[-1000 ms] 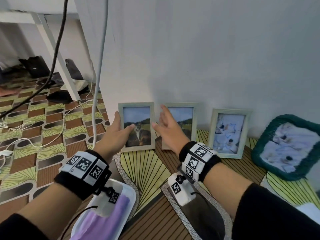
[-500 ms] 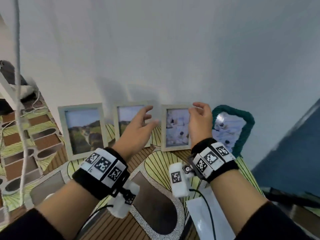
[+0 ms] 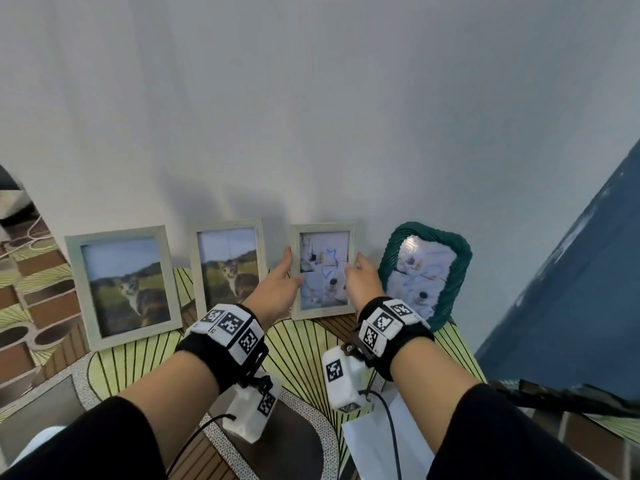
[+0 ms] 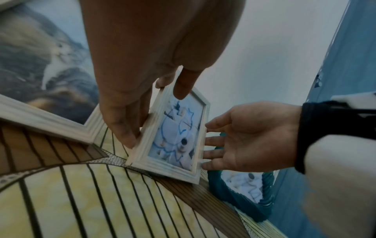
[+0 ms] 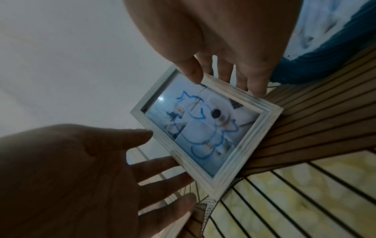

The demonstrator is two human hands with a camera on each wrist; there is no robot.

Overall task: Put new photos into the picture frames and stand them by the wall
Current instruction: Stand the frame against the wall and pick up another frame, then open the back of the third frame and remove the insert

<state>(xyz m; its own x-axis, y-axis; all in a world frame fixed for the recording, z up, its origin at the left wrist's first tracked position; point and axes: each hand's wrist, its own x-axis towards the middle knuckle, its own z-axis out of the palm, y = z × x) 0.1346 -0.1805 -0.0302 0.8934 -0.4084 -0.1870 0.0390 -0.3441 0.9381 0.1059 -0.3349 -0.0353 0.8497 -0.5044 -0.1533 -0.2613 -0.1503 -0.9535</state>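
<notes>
Four picture frames by the wall, three pale wooden rectangles, one green woven frame (image 3: 460,258), left hand (image 3: 277,289) and right hand (image 3: 362,284) with straight fingers touching both sides of the third frame (image 3: 323,313)

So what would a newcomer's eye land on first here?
Both hands on the third frame by the wall: left hand at its left edge, right hand at its right. Beside it stand two cat frames on the left and a teal frame on the right.

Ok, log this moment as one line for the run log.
step: adjusting third frame at wall | left hand: fingers at its left edge | right hand: fingers at its right edge | four frames standing
</notes>
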